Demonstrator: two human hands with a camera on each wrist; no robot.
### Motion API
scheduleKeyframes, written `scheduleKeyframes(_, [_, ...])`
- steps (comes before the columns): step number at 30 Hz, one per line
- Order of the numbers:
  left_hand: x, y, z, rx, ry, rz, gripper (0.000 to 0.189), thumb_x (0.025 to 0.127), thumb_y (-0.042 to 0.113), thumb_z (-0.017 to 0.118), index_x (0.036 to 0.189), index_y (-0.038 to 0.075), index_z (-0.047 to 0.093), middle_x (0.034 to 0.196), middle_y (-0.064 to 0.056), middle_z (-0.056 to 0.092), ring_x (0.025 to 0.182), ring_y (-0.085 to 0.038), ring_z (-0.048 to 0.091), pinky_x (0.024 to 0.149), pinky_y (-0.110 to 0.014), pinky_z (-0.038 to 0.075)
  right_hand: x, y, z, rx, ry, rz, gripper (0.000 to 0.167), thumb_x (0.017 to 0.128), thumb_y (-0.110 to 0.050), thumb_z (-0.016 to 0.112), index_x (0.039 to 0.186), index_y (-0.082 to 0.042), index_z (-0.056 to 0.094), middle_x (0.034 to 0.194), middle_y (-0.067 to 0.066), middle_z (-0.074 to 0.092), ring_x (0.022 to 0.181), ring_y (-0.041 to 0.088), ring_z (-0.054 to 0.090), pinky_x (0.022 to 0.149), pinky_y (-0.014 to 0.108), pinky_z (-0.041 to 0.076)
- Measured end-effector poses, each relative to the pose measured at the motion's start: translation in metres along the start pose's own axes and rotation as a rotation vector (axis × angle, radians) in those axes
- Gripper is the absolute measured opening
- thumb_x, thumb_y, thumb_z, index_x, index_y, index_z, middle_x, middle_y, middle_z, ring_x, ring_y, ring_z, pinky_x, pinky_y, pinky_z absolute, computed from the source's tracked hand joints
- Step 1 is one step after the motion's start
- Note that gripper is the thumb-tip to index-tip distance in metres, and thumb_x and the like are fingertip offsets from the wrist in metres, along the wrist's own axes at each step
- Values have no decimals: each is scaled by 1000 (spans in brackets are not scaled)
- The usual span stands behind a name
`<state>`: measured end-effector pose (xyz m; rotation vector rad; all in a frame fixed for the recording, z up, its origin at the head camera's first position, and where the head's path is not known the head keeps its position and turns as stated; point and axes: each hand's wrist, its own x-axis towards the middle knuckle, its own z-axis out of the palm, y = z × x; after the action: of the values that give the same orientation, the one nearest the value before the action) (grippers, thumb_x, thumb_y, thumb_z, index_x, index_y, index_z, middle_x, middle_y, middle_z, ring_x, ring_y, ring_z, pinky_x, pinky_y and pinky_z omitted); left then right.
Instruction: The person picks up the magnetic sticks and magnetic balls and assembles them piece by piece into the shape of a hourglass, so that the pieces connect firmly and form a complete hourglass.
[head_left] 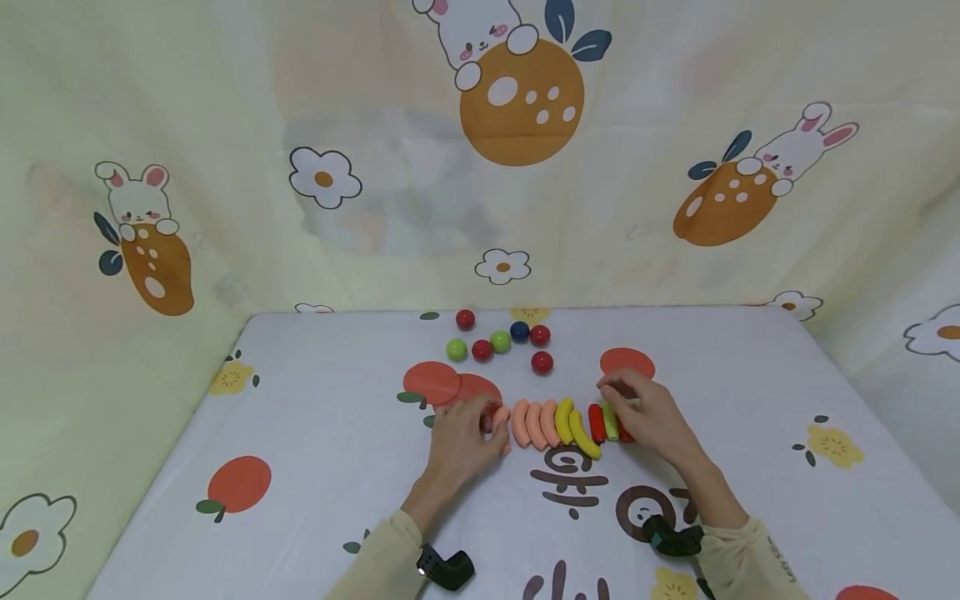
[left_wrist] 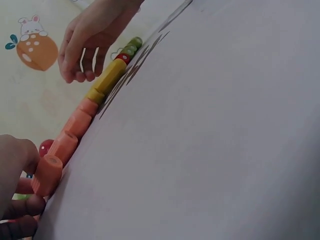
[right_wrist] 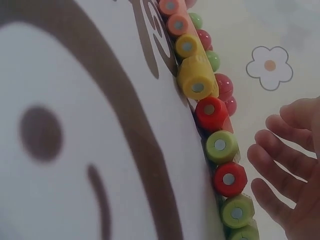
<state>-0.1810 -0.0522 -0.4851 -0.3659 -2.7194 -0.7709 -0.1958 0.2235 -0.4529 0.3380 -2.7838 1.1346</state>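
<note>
- Backdrop: pale cloth curtain fills the top of the head view, printed with rabbits, orange-brown fruit and white flowers.
- Surface: white printed tablecloth, lower half of the head view; red fruit, yellow flowers, dark lettering on it.
- Your left hand, just below centre: thumb and fingers pinch the leftmost peach piece, at the left end of a row.
- Left wrist view: same piece sits at lower left, your fingers around its far side.
- Row runs sideways, right of your left hand: three peach curved pieces side by side, then two yellow curved pieces, the second slanting to lower right.
- Next, right of centre: red stick, light green stick, second red stick partly behind your right hand.
- Right wrist view, bottom: two green pieces continue the row; each facing end shows a silvery disc.
- Your right hand is over the row's right end: fingers loosely bent, spread apart, gripping nothing.
- Above the row, upper middle of the table: loose group of balls, four red balls, two green balls, one dark blue ball.
- Beige sleeves at bottom; black device at your left wrist, another at your right.
</note>
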Motion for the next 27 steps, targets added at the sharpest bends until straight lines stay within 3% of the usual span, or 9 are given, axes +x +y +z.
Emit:
scheduleKeyframes(7, [-2, 2, -1, 25, -47, -5, 23, 83, 30, 61, 103, 20, 67, 65, 11, 51, 64, -7, 45, 70, -27, 33, -3, 2, 0, -12, -2, 5, 20, 96, -24, 53, 109, -10, 60, 103, 9, 67, 98, 26, 61, 92, 52, 48])
scheduleKeyframes(11, [-2, 0, -5, -25, -51, -3, 22, 82, 26, 63, 102, 18, 67, 67, 10, 55, 62, -6, 46, 65, -23, 38, -4, 2, -1, -12, -6, 9, 19, 96, -22, 53, 109, -10, 60, 102, 9, 67, 98, 25, 61, 93, 52, 47])
scheduleKeyframes(17, [-3, -9, -12, -110, -28, -34, 21, 78, 21, 65, 99, 18, 66, 65, 9, 54, 58, -5, 46, 54, -18, 38, -2, 3, 0, -19, 11, -9, 17, 96, -20, 53, 107, -10, 61, 100, 7, 67, 95, 23, 60, 92, 51, 48])
scheduleKeyframes(27, [-7, -28, -25, -72, -18, -66, 19, 81, 23, 64, 99, 17, 66, 58, 11, 51, 51, -4, 44, 50, -18, 36, 0, 0, 0, -16, -10, -1, 16, 96, -19, 53, 107, -10, 61, 101, 7, 66, 97, 24, 60, 93, 51, 47])
